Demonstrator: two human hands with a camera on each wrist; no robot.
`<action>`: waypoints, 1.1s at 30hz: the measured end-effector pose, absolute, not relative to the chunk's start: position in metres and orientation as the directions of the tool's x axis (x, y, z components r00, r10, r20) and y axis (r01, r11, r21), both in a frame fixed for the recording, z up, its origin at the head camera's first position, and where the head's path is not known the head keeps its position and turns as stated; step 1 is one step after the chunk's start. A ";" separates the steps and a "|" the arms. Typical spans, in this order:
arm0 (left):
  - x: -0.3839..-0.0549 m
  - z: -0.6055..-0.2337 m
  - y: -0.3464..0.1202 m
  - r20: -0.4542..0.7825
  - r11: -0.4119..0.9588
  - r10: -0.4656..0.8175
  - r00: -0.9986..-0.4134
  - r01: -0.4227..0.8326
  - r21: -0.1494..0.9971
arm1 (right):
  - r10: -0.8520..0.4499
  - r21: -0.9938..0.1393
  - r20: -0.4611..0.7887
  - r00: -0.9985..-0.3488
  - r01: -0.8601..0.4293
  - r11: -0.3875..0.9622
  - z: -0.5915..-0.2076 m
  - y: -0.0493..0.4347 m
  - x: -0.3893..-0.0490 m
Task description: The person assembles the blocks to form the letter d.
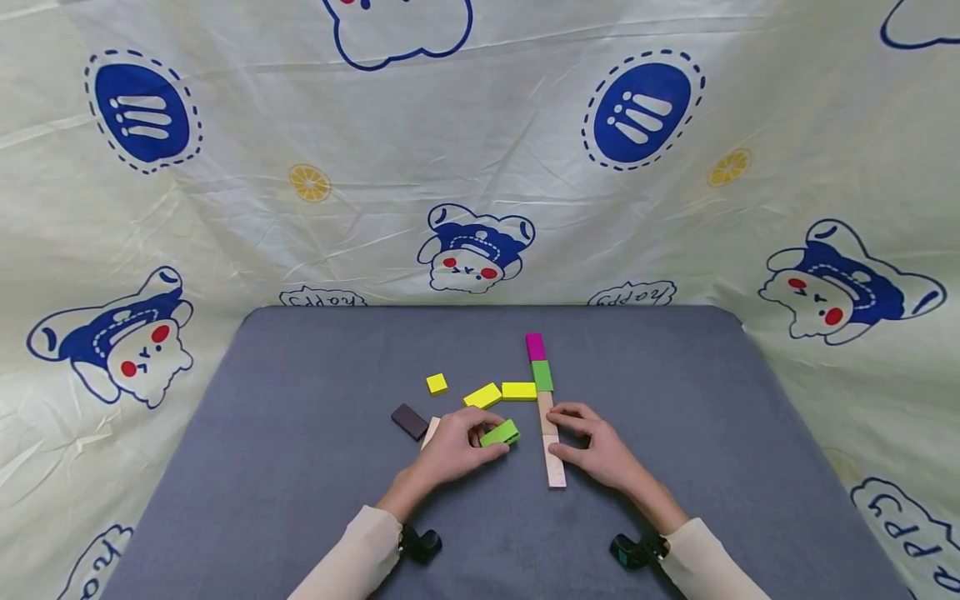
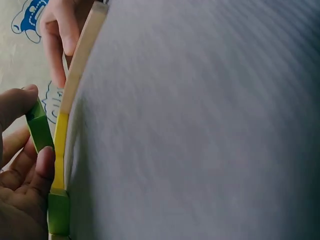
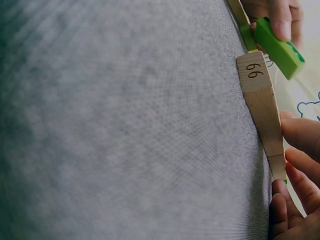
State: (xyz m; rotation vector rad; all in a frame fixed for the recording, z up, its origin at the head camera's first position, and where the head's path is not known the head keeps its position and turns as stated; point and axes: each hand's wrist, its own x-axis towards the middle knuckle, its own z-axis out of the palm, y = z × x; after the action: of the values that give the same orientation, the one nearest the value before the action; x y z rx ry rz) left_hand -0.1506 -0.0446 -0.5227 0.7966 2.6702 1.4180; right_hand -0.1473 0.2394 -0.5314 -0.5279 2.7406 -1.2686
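Note:
My left hand (image 1: 457, 446) pinches a light green block (image 1: 500, 433) between thumb and fingers, just left of a straight row of blocks. In that row, a magenta block (image 1: 536, 347) lies farthest, followed by a green block (image 1: 542, 376) and two plain wooden blocks (image 1: 555, 467). My right hand (image 1: 596, 446) touches the right side of the wooden blocks with its thumb and fingertips. The right wrist view shows "66" on the end of the nearest wooden block (image 3: 254, 72). Another green block (image 2: 59, 212) lies low in the left wrist view.
One yellow block (image 1: 519, 392) meets the row's left side, and a second yellow block (image 1: 482, 396) lies angled beside it. Farther left are a small yellow block (image 1: 437, 384) and a dark block (image 1: 409, 422). A pale block (image 1: 431, 431) is partly hidden behind my left hand.

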 end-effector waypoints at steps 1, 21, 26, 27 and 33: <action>-0.151 -0.523 -0.048 0.221 0.462 0.437 -0.872 0.428 0.777 | -0.335 -0.753 0.070 -0.940 -0.270 0.600 -0.531 0.239 -0.147; -0.159 -0.519 -0.121 0.185 0.688 0.351 -0.918 0.386 0.614 | -0.341 -0.754 0.092 -0.935 -0.289 0.590 -0.530 0.241 -0.147; -0.160 -0.517 -0.111 0.121 0.729 0.337 -0.934 0.340 0.594 | -0.341 -0.754 0.095 -0.935 -0.292 0.588 -0.530 0.241 -0.146; -0.160 -0.517 -0.109 0.114 0.734 0.331 -0.937 0.332 0.592 | -0.342 -0.755 0.096 -0.935 -0.292 0.587 -0.530 0.241 -0.147; -0.159 -0.510 -0.096 0.090 0.754 0.302 -0.949 0.295 0.586 | -0.339 -0.754 0.087 -0.937 -0.284 0.592 -0.531 0.240 -0.147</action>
State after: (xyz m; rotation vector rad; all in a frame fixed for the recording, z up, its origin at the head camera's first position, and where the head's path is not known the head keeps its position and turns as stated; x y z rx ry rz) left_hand -0.1593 -0.0960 -0.5099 0.4986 2.9326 0.9775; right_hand -0.1471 0.2403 -0.5310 -0.5381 2.7442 -1.2809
